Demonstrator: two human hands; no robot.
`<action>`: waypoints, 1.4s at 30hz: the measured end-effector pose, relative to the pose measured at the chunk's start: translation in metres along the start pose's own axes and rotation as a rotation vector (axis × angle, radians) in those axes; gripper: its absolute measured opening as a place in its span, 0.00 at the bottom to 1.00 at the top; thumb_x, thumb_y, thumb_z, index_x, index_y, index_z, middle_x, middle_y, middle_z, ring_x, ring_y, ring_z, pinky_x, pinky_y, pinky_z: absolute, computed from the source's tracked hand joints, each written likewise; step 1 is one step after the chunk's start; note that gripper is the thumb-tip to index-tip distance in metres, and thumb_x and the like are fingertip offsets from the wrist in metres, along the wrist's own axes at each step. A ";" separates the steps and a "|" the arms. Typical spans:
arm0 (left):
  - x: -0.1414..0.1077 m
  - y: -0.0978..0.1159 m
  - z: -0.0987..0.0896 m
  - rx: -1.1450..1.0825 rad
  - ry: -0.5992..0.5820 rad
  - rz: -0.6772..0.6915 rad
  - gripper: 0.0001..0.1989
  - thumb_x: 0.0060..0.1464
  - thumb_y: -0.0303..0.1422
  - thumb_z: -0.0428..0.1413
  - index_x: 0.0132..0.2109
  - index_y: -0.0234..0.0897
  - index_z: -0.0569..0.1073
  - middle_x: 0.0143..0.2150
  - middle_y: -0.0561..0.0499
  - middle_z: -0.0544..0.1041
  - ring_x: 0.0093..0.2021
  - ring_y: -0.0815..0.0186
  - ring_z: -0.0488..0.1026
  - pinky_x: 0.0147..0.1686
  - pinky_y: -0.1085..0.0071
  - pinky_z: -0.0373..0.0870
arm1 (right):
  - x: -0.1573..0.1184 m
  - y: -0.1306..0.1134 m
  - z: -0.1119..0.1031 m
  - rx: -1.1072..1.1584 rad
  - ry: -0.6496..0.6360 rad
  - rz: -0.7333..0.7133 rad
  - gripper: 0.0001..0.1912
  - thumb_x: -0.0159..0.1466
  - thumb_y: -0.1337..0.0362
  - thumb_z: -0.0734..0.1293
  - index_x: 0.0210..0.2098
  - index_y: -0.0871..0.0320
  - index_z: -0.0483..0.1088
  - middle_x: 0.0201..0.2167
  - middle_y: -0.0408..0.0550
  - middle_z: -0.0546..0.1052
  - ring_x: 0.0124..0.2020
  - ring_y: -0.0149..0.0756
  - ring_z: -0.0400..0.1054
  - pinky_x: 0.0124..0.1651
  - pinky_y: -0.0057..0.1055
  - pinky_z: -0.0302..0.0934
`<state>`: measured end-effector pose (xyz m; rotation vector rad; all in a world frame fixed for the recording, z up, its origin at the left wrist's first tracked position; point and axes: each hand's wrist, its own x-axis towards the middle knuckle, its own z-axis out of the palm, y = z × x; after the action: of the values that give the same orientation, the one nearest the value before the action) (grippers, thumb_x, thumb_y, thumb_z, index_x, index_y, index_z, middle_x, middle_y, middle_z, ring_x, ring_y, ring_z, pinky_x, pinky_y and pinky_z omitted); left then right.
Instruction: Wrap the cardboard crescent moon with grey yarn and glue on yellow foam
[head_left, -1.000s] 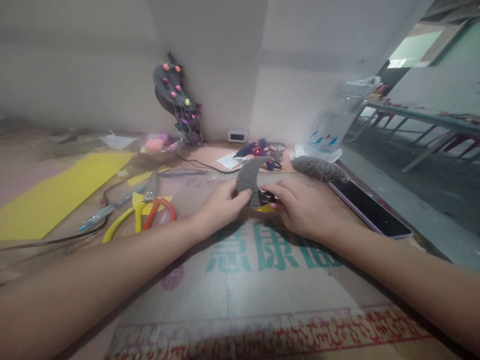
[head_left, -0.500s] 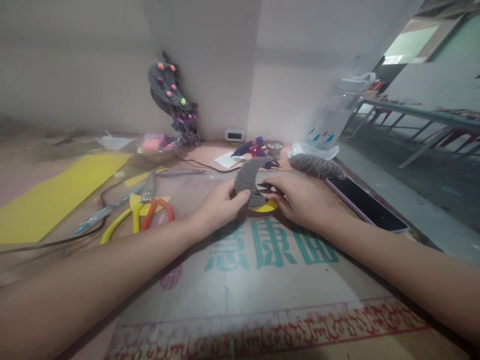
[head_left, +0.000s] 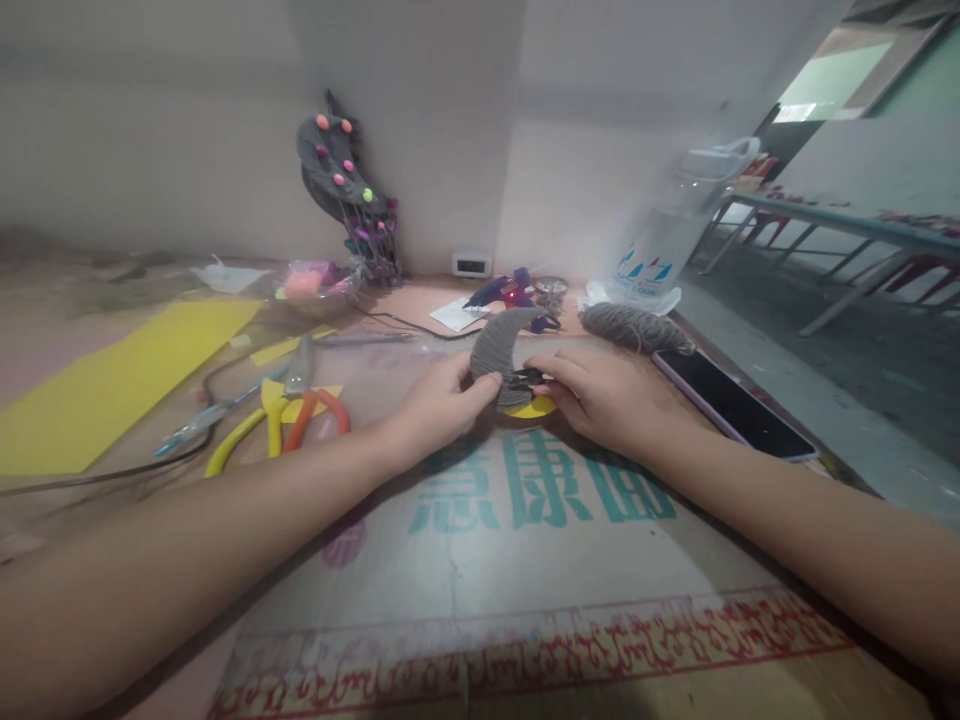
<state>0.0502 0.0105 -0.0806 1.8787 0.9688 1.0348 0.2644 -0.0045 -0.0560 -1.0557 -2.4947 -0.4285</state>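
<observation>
A crescent (head_left: pixel 496 348) wrapped mostly in grey yarn is held upright above the table. Bare yellow card (head_left: pixel 534 408) shows along its lower end. My left hand (head_left: pixel 442 400) grips its outer curve, thumb in front and fingers behind. On the inner side, my right hand (head_left: pixel 592 395) pinches a small dark grey bunch of yarn (head_left: pixel 529 377) close to the wrapped surface. The fingertips partly hide that bunch, and the strand running from it is too fine to follow.
Pliers (head_left: pixel 300 375) and yellow card sheet (head_left: pixel 127 385) lie left. Behind are a glue gun (head_left: pixel 499 288) with its cord and a decorated grey crescent (head_left: pixel 322 175) against the wall. To the right are a yarn skein (head_left: pixel 634 328), phone (head_left: pixel 735 405) and water bottle (head_left: pixel 660 230).
My right fingers and the dark yarn have shifted slightly at the crescent's inner curve. My left hand keeps its hold. The whole view has moved a little.
</observation>
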 end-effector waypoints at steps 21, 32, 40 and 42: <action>-0.001 0.002 -0.001 0.046 -0.022 0.040 0.12 0.57 0.32 0.50 0.44 0.33 0.73 0.43 0.48 0.79 0.43 0.62 0.74 0.43 0.69 0.70 | 0.001 -0.001 0.000 -0.025 0.010 -0.001 0.14 0.68 0.64 0.60 0.46 0.61 0.75 0.42 0.57 0.79 0.40 0.41 0.72 0.40 0.33 0.62; -0.001 0.004 -0.001 0.026 -0.027 0.023 0.11 0.57 0.33 0.51 0.43 0.33 0.74 0.44 0.47 0.79 0.43 0.62 0.75 0.42 0.70 0.71 | 0.001 -0.001 -0.001 -0.025 0.012 0.004 0.15 0.68 0.65 0.59 0.44 0.61 0.76 0.43 0.57 0.79 0.42 0.43 0.72 0.43 0.36 0.63; -0.001 0.002 -0.001 0.031 -0.024 0.019 0.11 0.58 0.33 0.50 0.44 0.33 0.73 0.44 0.48 0.79 0.43 0.63 0.74 0.43 0.69 0.69 | 0.001 -0.001 -0.005 0.027 -0.006 0.063 0.13 0.67 0.65 0.61 0.46 0.60 0.75 0.45 0.55 0.79 0.41 0.41 0.73 0.42 0.34 0.65; -0.001 0.002 -0.001 0.039 -0.019 0.022 0.11 0.57 0.33 0.50 0.43 0.32 0.73 0.43 0.48 0.79 0.42 0.62 0.74 0.42 0.69 0.69 | 0.000 0.000 -0.005 0.060 0.004 0.077 0.13 0.67 0.65 0.61 0.47 0.60 0.74 0.45 0.55 0.79 0.42 0.41 0.73 0.44 0.34 0.65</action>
<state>0.0496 0.0089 -0.0787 1.9311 0.9663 1.0161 0.2649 -0.0065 -0.0518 -1.1216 -2.4382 -0.3312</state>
